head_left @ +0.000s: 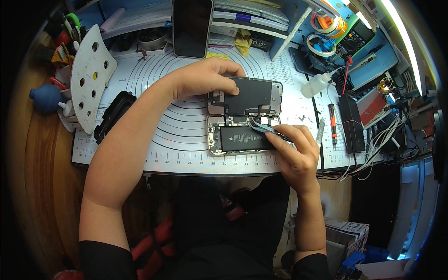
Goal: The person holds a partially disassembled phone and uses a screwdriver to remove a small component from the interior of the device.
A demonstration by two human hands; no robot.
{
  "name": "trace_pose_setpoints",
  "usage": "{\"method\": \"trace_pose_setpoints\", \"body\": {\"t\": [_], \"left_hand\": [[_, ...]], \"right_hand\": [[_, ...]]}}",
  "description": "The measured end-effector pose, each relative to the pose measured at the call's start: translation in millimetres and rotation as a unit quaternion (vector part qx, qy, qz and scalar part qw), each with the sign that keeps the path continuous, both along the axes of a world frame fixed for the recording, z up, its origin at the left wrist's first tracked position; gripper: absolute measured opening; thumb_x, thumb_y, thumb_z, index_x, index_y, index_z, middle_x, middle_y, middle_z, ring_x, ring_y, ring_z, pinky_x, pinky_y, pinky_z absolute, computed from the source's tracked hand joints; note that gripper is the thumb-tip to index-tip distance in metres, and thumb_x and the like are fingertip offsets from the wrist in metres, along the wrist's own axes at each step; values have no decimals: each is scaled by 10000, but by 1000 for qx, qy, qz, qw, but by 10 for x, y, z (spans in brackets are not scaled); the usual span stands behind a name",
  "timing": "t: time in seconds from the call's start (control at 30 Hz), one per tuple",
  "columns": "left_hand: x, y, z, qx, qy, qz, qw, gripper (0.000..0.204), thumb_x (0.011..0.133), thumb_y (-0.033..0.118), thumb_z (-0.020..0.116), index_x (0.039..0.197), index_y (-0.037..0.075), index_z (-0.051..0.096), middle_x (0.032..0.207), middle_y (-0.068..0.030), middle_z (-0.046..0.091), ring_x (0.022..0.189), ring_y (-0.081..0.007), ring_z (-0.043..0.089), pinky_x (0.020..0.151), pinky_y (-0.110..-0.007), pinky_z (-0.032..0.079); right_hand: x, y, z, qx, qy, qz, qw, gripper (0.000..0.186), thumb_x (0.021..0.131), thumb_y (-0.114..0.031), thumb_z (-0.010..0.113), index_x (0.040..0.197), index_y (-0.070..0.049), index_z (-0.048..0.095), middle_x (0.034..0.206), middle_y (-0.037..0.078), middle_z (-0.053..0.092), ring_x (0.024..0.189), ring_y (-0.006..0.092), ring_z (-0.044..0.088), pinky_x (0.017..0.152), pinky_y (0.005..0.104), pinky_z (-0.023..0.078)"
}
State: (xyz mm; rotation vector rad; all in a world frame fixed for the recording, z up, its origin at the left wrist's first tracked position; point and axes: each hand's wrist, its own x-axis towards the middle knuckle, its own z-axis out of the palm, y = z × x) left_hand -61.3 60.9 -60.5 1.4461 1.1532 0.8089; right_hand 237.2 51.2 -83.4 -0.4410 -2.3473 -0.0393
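An opened smartphone lies on the white work mat, its two halves edge to edge. The lifted phone screen (255,95) is farther from me, its dark inner side facing up. My left hand (205,78) grips its upper left edge, thumb on the inner side and fingers behind the edge. Nearer to me is the phone body (213,147), with a black battery (240,140) inside. My right hand (298,149) pinches bluish tweezers (264,127). Their tips point left into the strip of small parts between battery and screen; whether they grip anything there is too small to tell.
A second dark phone (192,29) stands upright at the back. To the right are a clear bottle (316,85), a red-and-black screwdriver (332,122), a black box (351,125) and tangled cables. A white perforated holder (90,79) and a black tray (114,116) sit at left.
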Motion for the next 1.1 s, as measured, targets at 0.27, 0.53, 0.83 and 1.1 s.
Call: {"method": "trace_pose_setpoints", "body": {"t": [0.27, 0.53, 0.83, 1.1], "left_hand": [[-6, -8, 6, -6, -10, -2, 1000, 255, 862, 116, 680, 1097, 17, 676, 988, -23, 683, 920, -95, 624, 846, -252, 507], [5, -12, 12, 2, -9, -1, 1000, 249, 861, 109, 676, 1093, 20, 674, 981, -16, 676, 912, -90, 619, 829, -248, 503], [-5, 16, -3, 0, -15, -3, 1000, 255, 863, 102, 677, 1100, 8, 670, 989, -22, 679, 924, -93, 622, 845, -254, 505], [-8, 2, 2, -7, -20, -4, 1000, 257, 869, 107, 674, 1104, 5, 671, 1005, -27, 681, 928, -97, 623, 855, -254, 504]], "right_hand": [[1, -2, 18, 9, -2, 20, 1000, 424, 608, 63, 682, 1006, -56, 765, 1015, 77, 696, 825, 257, 652, 687, 372, 540], [-8, -19, 55, -42, 0, 32, 999, 413, 696, 98, 693, 1079, -52, 739, 986, 102, 689, 787, 264, 653, 667, 364, 534], [-37, -45, 43, -74, 20, 4, 997, 320, 790, 46, 768, 1102, -4, 714, 930, 109, 676, 774, 271, 655, 662, 374, 534], [-94, -20, 21, -56, 14, -4, 998, 281, 815, 32, 750, 1090, -4, 709, 928, 106, 672, 771, 276, 644, 665, 384, 526]]}}
